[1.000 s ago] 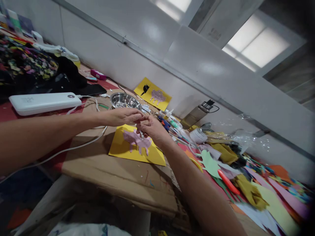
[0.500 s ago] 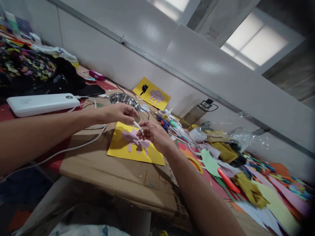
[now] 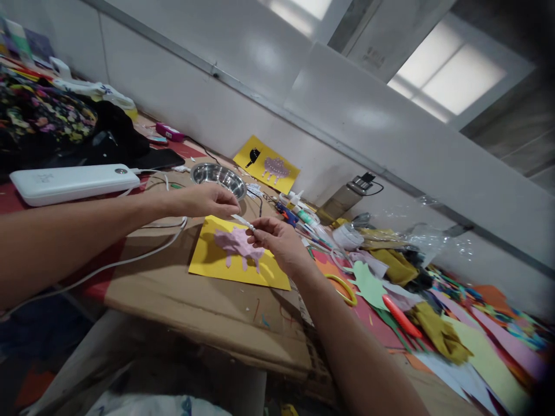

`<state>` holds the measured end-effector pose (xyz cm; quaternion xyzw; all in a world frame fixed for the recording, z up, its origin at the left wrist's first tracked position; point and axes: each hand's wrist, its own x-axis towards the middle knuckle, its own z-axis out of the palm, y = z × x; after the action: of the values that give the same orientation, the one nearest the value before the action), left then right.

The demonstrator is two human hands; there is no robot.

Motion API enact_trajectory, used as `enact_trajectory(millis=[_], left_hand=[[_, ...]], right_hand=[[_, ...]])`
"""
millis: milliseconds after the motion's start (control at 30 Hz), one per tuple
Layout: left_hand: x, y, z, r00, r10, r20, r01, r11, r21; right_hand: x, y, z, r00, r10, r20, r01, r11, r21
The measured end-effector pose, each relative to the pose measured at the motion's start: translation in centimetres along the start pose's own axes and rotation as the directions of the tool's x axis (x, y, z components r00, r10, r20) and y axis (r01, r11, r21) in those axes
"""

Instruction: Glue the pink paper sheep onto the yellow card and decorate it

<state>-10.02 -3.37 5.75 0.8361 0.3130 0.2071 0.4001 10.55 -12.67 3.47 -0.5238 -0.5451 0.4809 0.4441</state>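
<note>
A narrow white strip with small shiny beads at its right end is stretched between my two hands. My left hand pinches its plain end. The beaded end is gripped between the thumb and fingers of my right hand. Below them a yellow card lies on the cardboard, bearing a pale purple cut-out shape with drips along its lower edge. Behind my left hand stands a round metal bowl; what it contains is hard to make out.
Against the wall leans a second yellow card with a studded purple shape and a black pan shape. A white power bank with a cable lies left. Rightward are a bottle, yellow-handled scissors, a red cutter and felt scraps.
My right hand has shifted slightly right and down, and its fingers have closed more tightly on the beaded end. The strip now looks straighter. My left hand has moved slightly left.
</note>
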Motion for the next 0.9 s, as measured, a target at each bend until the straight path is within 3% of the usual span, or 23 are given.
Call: enact_trajectory(millis=[100, 233, 367, 600, 900], left_hand=[[-0.2, 1.0, 0.5, 0.999, 0.029, -0.030, -0.029, 1.000, 0.012], [-0.6, 2.1, 1.3, 0.994, 0.079, 0.081, -0.081, 0.997, 0.017], [-0.9, 2.2, 1.7, 0.998, 0.011, 0.065, -0.007, 0.999, -0.048], [-0.7, 1.6, 2.2, 0.969, 0.008, 0.246, 0.057, 0.965, -0.255], [-0.4, 1.2, 2.6, 0.979, -0.045, 0.200, 0.138, 0.867, -0.479]], right_hand=[[-0.1, -0.1, 0.2, 1.000, -0.013, 0.013, 0.013, 0.999, -0.039], [-0.4, -0.4, 0.6, 0.998, -0.049, 0.026, 0.051, 0.995, -0.086], [-0.7, -0.6, 0.8, 0.989, -0.144, 0.018, 0.145, 0.981, -0.128], [-0.9, -0.4, 1.0, 0.958, -0.285, -0.028, 0.272, 0.936, -0.222], [-0.8, 0.1, 0.8, 0.910, -0.394, -0.128, 0.340, 0.887, -0.313]])
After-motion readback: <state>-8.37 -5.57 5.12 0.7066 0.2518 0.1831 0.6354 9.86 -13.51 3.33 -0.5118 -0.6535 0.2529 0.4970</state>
